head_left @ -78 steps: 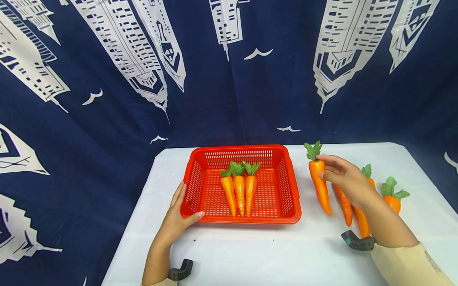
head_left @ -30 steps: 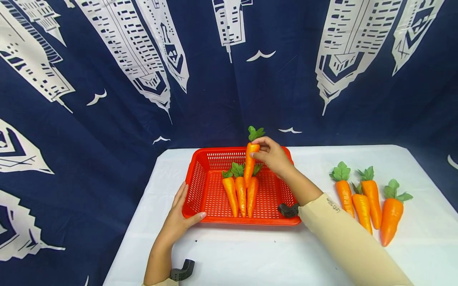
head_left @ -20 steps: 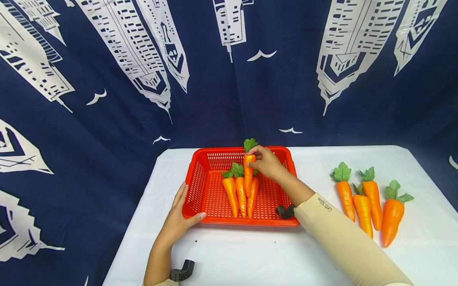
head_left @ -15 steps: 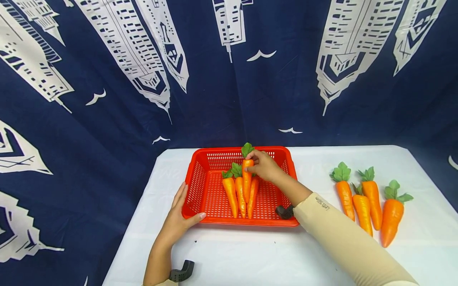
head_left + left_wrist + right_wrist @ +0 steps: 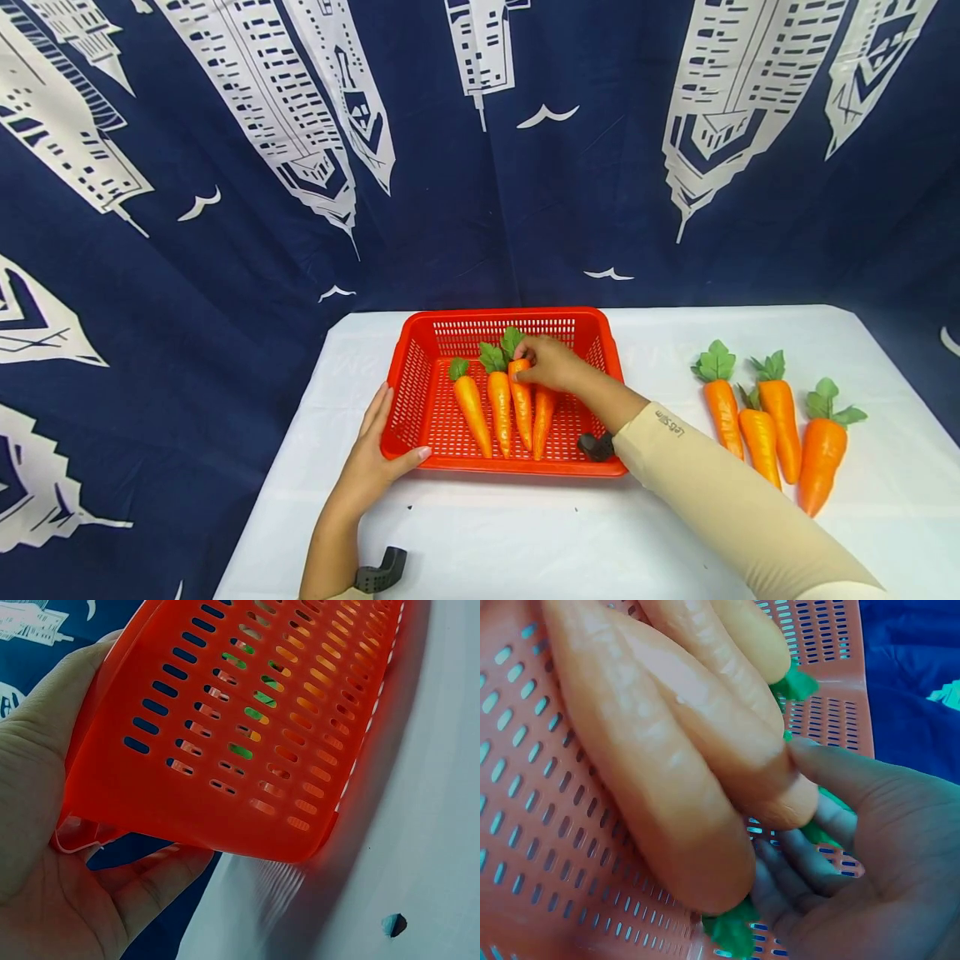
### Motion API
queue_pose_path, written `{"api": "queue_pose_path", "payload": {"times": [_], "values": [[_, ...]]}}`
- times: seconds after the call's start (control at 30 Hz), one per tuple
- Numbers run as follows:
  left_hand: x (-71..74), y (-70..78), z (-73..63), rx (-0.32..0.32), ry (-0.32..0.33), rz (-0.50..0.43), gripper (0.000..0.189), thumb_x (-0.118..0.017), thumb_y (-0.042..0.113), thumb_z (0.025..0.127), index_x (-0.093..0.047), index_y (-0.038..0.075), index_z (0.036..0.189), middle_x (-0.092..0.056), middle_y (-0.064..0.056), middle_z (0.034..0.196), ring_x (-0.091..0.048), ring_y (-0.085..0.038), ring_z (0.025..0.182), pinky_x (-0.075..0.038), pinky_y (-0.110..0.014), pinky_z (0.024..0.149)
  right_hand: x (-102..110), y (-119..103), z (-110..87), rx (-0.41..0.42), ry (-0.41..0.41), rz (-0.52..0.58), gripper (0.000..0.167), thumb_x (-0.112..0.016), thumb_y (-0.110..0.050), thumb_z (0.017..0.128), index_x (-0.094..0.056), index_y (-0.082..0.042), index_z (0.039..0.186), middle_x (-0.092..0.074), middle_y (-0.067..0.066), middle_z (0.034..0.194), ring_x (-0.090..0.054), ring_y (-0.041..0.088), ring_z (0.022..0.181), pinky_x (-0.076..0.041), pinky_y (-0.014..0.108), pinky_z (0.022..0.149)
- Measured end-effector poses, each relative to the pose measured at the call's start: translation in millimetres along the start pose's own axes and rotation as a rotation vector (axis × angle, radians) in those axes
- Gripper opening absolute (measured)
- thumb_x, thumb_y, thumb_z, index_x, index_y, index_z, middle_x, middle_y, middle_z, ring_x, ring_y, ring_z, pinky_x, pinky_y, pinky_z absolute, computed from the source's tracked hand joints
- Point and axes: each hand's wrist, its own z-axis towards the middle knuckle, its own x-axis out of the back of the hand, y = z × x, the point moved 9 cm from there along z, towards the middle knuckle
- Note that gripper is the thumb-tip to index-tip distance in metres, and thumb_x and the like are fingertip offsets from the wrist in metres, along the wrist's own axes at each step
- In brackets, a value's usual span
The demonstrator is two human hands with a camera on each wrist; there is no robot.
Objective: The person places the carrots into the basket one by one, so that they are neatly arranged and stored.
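Note:
My right hand [image 5: 551, 364] reaches down into the red slotted basket [image 5: 570, 468] and pinches an orange carrot [image 5: 522, 408] near its leafy top. Two carrots lie to its left, one a middle carrot [image 5: 499, 412] and the other a slanted left carrot [image 5: 471, 414]. A right-hand carrot [image 5: 544, 421] is partly covered by the hand. In the right wrist view, thumb and fingers close around the upper end of the held carrot [image 5: 765, 772]. My left hand [image 5: 373, 457] holds the basket's front left corner, thumb on the front rim and fingers along the left side.
Several carrots lie on the white table [image 5: 480, 542] right of the basket, among them a thick carrot [image 5: 820, 458] furthest right. My right sleeve [image 5: 705, 483] stretches across the table's front right. A dark blue printed cloth [image 5: 450, 217] hangs behind.
My right hand brought the carrot from the table's right side into the basket and lowered it between two others. The basket's left and right carrots shifted outward. The left hand stayed put.

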Motion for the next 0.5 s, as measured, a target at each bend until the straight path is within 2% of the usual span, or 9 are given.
{"api": "queue_pose_path", "payload": {"times": [0.2,0.3,0.4,0.5], "values": [[-0.2,1.3,0.3,-0.001,-0.001,-0.005,0.11,-0.085,0.037,0.079,-0.015,0.031,0.163,-0.006,0.011,0.171,-0.019,-0.034,0.156,-0.033,-0.068,0.114,-10.4,4.8,-3.4,-0.038,-0.138,-0.022,0.032,-0.08,-0.019,0.086,-0.066,-0.008,0.112,-0.064,0.008,0.101,-0.056,0.02,0.088,-0.047,0.03,0.075],[-0.1,1.3,0.3,0.0,-0.001,-0.004,0.11,-0.085,0.037,0.079,-0.014,0.032,0.163,-0.006,0.011,0.171,-0.018,-0.034,0.156,-0.031,-0.069,0.115,-12.6,4.8,-5.1,-0.045,-0.176,-0.034,0.034,-0.08,-0.018,0.085,-0.066,-0.007,0.114,-0.064,0.007,0.101,-0.055,0.019,0.087,-0.046,0.029,0.075],[-0.2,1.0,0.1,0.003,-0.001,-0.005,0.111,-0.085,0.036,0.079,-0.014,0.032,0.163,-0.006,0.011,0.171,-0.017,-0.034,0.157,-0.03,-0.07,0.115,-12.1,4.9,-5.6,-0.047,-0.175,-0.041,0.035,-0.08,-0.019,0.086,-0.066,-0.008,0.116,-0.065,0.008,0.103,-0.056,0.019,0.089,-0.047,0.03,0.078],[-0.2,0.7,0.2,0.002,0.0,-0.008,0.11,-0.085,0.035,0.079,-0.014,0.032,0.163,-0.005,0.011,0.171,-0.017,-0.034,0.157,-0.03,-0.07,0.115,-7.6,3.2,-4.2,-0.026,-0.128,-0.036,0.034,-0.079,-0.019,0.087,-0.067,-0.007,0.116,-0.066,0.011,0.105,-0.058,0.021,0.094,-0.05,0.035,0.084]]}}
